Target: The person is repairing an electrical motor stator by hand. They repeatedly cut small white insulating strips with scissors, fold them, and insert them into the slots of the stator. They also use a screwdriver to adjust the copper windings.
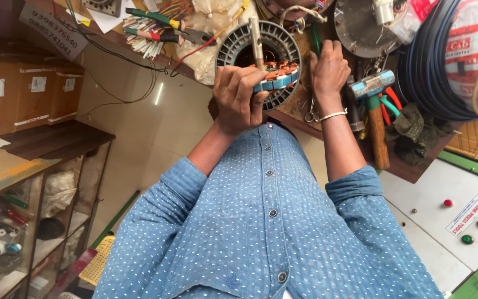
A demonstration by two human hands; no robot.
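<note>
A round grey motor stator (239, 47) with copper windings and blue slot insulation stands on edge at the front of a wooden workbench (405, 166). My left hand (238, 98) is closed around the lower end of a metal rod tool (256, 34), which stands upright across the stator's face, just above the windings (280, 72). My right hand (328, 69), with a bracelet on the wrist, grips the stator's right rim with curled fingers. My blue dotted shirt fills the lower part of the view.
A hammer (376, 113) with a wooden handle lies right of my right wrist, scissors (311, 114) beside it. Pliers and wire ends (153, 27) are at the back left, a cable coil (435, 66) at right, a control panel with buttons (471, 218) lower right, and shelves (40, 182) at left.
</note>
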